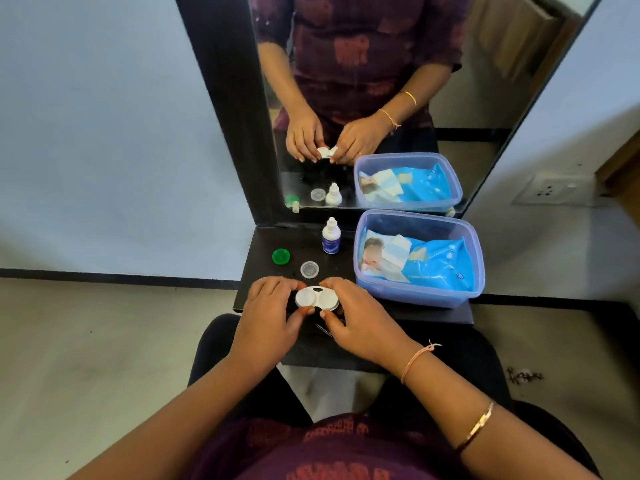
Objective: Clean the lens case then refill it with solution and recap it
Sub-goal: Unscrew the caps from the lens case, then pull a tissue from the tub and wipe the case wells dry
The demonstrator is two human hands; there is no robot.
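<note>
A white two-well lens case is held over the black shelf, between both hands. My left hand pinches its left end with thumb and fingers. My right hand grips its right end the same way. Both wells look uncapped. A green cap lies on the shelf at the back left, and a clear cap lies just behind the case. A small white solution bottle with a blue label stands upright near the mirror.
A translucent blue tub holding a blue wipes packet fills the shelf's right side. A tall mirror in a black frame rises behind the shelf. Thin tweezers lie under my right hand. Floor lies on both sides.
</note>
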